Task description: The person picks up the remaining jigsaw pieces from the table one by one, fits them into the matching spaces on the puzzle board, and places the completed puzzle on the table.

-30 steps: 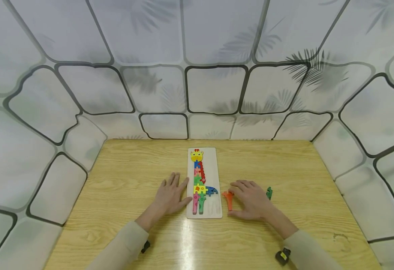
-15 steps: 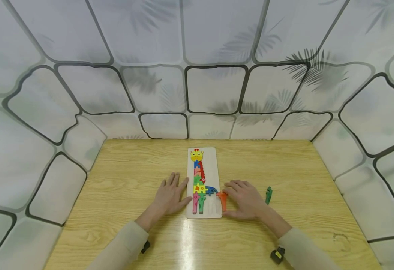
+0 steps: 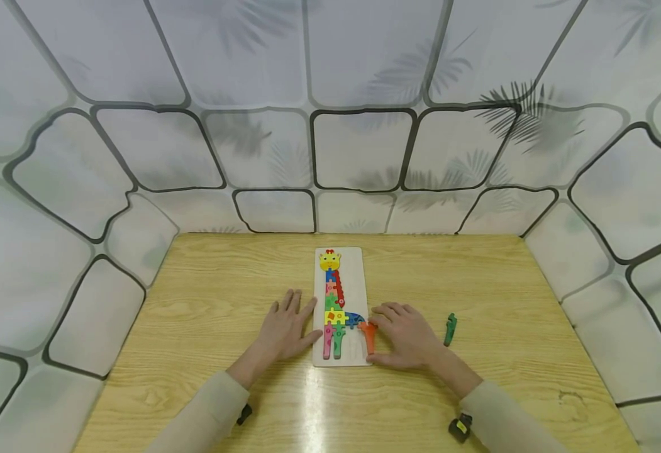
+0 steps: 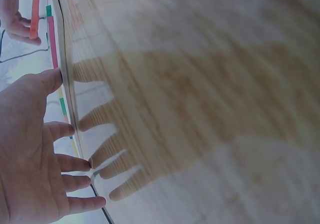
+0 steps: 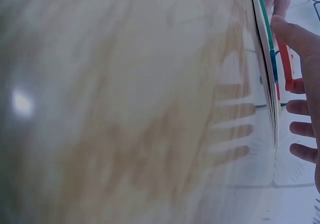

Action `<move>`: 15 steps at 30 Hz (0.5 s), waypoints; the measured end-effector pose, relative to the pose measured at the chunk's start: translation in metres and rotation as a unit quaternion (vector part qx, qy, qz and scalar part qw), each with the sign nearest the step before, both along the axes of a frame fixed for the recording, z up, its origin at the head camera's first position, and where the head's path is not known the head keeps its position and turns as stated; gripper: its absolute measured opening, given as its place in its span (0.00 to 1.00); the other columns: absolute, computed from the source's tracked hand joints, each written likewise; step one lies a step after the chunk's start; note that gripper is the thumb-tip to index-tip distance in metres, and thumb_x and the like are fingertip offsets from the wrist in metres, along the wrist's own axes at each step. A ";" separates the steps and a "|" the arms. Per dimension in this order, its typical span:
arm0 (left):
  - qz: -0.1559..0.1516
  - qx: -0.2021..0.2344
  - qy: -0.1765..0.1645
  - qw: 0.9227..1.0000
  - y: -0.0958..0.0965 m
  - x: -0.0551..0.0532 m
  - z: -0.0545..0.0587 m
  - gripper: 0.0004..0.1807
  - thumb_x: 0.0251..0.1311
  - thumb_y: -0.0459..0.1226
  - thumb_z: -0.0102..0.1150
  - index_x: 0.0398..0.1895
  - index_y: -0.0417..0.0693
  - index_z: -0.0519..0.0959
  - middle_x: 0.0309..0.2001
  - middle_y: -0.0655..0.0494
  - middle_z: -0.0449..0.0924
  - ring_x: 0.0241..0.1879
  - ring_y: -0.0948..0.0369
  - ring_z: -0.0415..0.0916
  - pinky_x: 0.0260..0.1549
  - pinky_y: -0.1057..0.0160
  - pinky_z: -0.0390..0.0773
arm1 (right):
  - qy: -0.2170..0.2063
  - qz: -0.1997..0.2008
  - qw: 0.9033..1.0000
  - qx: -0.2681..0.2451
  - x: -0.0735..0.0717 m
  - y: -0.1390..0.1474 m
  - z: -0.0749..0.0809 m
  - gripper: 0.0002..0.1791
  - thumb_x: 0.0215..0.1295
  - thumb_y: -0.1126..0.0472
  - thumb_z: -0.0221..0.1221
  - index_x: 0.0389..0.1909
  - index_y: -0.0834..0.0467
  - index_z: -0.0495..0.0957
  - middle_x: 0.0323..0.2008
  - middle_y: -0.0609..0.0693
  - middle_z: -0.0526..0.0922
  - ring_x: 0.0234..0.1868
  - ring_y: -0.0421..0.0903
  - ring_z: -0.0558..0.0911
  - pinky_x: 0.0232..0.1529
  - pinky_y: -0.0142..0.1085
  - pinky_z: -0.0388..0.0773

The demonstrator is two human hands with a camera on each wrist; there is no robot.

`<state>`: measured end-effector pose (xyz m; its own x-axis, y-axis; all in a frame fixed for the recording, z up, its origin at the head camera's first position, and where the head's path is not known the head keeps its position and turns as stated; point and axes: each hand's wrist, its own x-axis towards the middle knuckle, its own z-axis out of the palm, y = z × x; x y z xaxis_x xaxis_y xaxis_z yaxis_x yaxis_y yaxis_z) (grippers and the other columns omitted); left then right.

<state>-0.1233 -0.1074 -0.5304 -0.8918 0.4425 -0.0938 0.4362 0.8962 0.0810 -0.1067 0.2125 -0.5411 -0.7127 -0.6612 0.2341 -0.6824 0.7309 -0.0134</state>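
A white puzzle board (image 3: 349, 283) lies mid-table with a giraffe of bright interlocking pieces, its yellow head piece (image 3: 330, 260) at the far end. My left hand (image 3: 287, 327) rests flat with spread fingers, thumb and index tip right at the board's left edge. My right hand (image 3: 409, 335) pinches an orange leg-shaped puzzle piece (image 3: 370, 338) lengthwise between thumb and index finger, over the board's right edge. In the right wrist view this orange piece (image 5: 285, 64) is held slightly above the board. The blue rump piece (image 3: 355, 319) sits just left of it.
A green puzzle piece (image 3: 450, 329) lies on the wooden table (image 3: 222, 264) to the right of my right hand. Patterned white fabric walls (image 3: 358, 151) stand around the table's back and sides. A black wrist device (image 3: 460, 428) hangs by the right sleeve.
My right hand has slid left with the orange puzzle piece, from the table beside the board to over its right edge. The left hand has stayed put.
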 end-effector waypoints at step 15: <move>0.003 -0.004 0.002 1.000 0.000 0.001 0.002 0.43 0.72 0.67 0.49 0.82 0.55 0.64 0.80 0.32 0.61 0.81 0.37 0.59 0.72 0.34 0.71 | -0.019 -0.011 0.999 0.023 0.003 -0.009 -0.003 0.45 0.60 0.18 0.56 0.63 0.49 0.81 0.65 0.49 0.83 0.67 0.51 0.79 0.63 0.49 0.81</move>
<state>-0.1225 -0.1070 -0.5289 -0.8945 0.4371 -0.0935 0.4318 0.8991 0.0717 -0.1038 0.2036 -0.5444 -0.7349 -0.6548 0.1764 -0.6658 0.7461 -0.0047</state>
